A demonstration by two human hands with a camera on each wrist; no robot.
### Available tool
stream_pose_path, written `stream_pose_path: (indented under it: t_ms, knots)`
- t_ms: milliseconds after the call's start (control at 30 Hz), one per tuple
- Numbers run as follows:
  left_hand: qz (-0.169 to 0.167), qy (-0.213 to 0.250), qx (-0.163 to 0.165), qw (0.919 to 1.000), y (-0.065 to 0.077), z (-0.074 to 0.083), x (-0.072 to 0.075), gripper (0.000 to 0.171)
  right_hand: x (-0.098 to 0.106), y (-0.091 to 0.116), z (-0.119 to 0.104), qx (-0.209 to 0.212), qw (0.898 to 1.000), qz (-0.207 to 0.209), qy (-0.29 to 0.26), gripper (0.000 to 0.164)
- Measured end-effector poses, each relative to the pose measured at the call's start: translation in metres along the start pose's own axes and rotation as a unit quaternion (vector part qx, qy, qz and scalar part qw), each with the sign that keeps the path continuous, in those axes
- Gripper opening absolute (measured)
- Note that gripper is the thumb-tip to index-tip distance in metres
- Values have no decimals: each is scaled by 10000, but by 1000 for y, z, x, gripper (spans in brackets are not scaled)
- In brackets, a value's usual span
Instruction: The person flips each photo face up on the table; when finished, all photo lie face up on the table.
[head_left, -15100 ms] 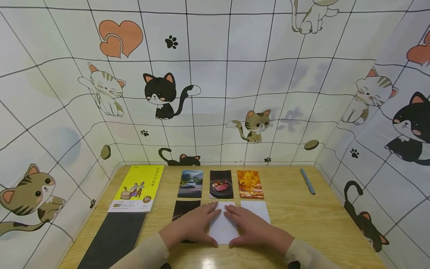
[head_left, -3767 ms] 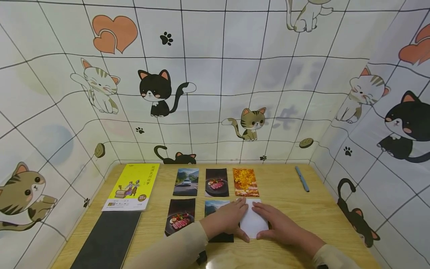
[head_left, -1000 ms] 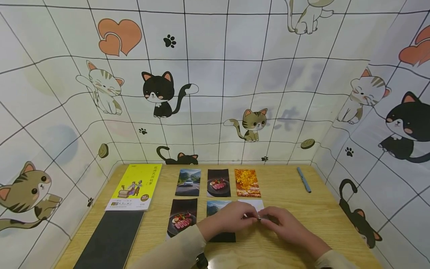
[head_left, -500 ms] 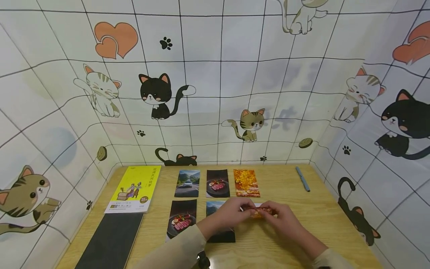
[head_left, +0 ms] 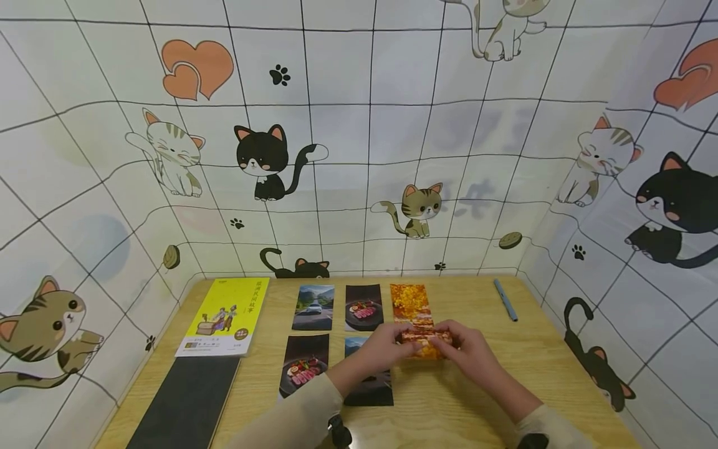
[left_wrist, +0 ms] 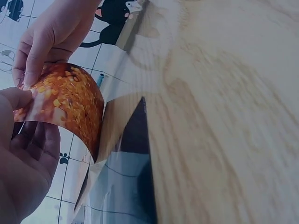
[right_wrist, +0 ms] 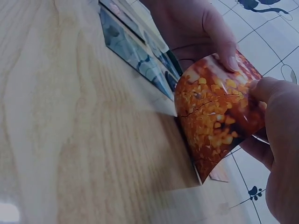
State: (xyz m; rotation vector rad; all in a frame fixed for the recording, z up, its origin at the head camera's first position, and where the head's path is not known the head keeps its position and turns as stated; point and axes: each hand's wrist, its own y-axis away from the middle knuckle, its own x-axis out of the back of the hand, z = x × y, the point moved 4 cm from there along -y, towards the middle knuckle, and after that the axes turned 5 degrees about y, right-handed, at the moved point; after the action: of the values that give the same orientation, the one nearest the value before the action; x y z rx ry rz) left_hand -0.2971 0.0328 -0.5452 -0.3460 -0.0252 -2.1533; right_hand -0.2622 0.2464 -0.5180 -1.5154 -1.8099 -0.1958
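My left hand (head_left: 384, 348) and right hand (head_left: 468, 346) both pinch a photo card (head_left: 424, 351) printed with orange autumn leaves, thumbs on its picture side. Both wrist views show the card bent into a curve, its near edge at or close to the tabletop; contact is unclear. Behind it lies a similar autumn leaves card (head_left: 409, 302). Left of my hands, a car photo card (head_left: 377, 388) lies partly covered by my left hand, beside a steak photo card (head_left: 304, 363). In the back row lie another car card (head_left: 313, 307) and another steak card (head_left: 364, 307).
A yellow book (head_left: 230, 315) and a black notebook (head_left: 185, 399) lie along the left side of the table (head_left: 477, 424). A blue pen (head_left: 505, 299) rests at the back right. Cat-printed fabric walls (head_left: 348, 156) enclose the back and sides.
The middle front card went from white side to car photo. My hands moved right to the last white card, lifted its near edge and bent it over; its leaves picture now faces up.
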Motion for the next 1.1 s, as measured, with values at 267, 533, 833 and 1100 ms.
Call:
stream_pose_path:
  t_ms: [267, 533, 833, 1100]
  knots:
    - [221, 524, 212, 9982, 1, 4, 1, 30, 7, -9, -7, 122, 9997, 150, 131, 16]
    - [180, 984, 340, 9944, 6, 5, -1, 22, 14, -15, -9, -46, 9999, 151, -35, 23]
    - [88, 1628, 629, 9846, 12, 5, -8, 27, 16, -18, -7, -297, 9993, 121, -201, 30]
    - [-254, 2246, 1138, 9674, 21, 1, -26, 29, 21, -22, -7, -393, 9985, 339, -153, 26]
